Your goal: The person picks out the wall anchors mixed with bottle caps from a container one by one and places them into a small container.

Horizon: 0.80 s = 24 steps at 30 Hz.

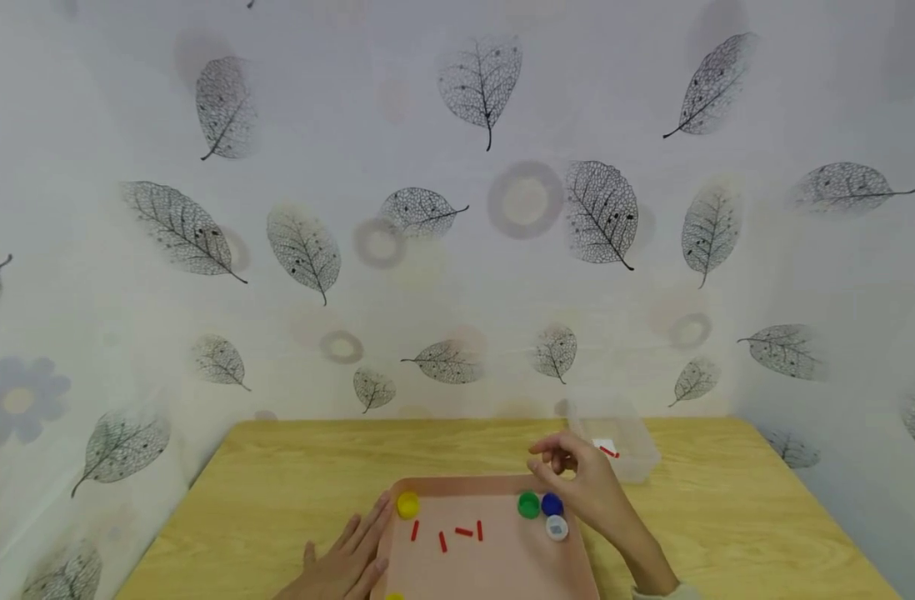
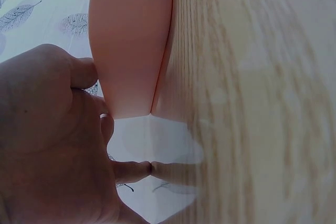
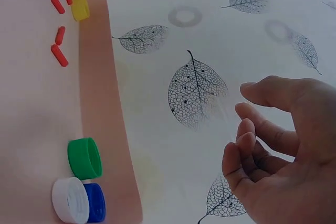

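Note:
My left hand point(image 1: 345, 560) rests at the left side of a pink tray point(image 1: 480, 571), its fingers nearly straight. In the left wrist view the thumb and fingers lie along the tray's outer wall point(image 2: 128, 40). Over the far right corner hovers my right hand point(image 1: 583, 479), fingers loosely bent, thumb and index finger apart, nothing between them. Below it in the tray are a green bottle cap point(image 1: 528, 504), a blue cap point(image 1: 552, 504) and a white cap point(image 1: 557, 527). Several short red sticks point(image 1: 463, 532) lie scattered in the tray's middle.
A yellow cap point(image 1: 408, 504) sits in the far left corner of the tray, and another yellow piece point(image 1: 394, 597) shows at the bottom edge of the head view. Behind my right hand, a clear plastic box point(image 1: 637, 454) holding red sticks point(image 1: 610, 452) stands on the wooden table point(image 1: 300, 454).

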Tool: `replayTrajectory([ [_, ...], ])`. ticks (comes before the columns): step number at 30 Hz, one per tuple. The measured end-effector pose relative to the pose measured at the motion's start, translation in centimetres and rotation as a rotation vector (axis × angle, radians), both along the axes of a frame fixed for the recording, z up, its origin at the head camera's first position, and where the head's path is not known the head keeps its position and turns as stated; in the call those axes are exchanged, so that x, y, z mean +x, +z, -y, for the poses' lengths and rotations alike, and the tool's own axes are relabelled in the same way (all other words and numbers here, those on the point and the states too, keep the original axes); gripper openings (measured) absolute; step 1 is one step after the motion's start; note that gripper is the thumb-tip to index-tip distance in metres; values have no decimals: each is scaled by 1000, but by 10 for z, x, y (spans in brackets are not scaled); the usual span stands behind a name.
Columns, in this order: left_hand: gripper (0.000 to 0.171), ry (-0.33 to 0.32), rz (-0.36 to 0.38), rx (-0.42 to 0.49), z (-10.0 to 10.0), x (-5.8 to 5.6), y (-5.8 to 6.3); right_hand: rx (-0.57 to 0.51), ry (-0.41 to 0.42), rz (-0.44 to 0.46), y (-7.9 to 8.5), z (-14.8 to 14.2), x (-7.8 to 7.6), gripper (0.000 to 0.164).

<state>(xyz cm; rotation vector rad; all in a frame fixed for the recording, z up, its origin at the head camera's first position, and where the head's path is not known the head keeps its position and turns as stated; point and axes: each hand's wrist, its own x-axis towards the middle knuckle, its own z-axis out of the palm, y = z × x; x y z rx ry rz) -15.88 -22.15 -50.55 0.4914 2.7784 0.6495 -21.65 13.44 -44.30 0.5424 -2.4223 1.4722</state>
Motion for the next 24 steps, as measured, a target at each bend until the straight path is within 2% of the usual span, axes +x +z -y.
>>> replayTrajectory([
  [7,61,3,-3,0,1,-1,-1,-37,105,102,-5,19,5,10],
  [11,61,3,-8,6,1,-1,-3,-51,170,115,-14,29,8,12],
  [14,60,4,1,24,1,-1,-4,-15,174,80,-24,35,7,12],
  [19,60,3,5,38,1,-1,-4,98,130,8,-38,44,6,13],
  [24,61,2,9,15,2,0,-2,98,203,109,-48,48,7,15],
])
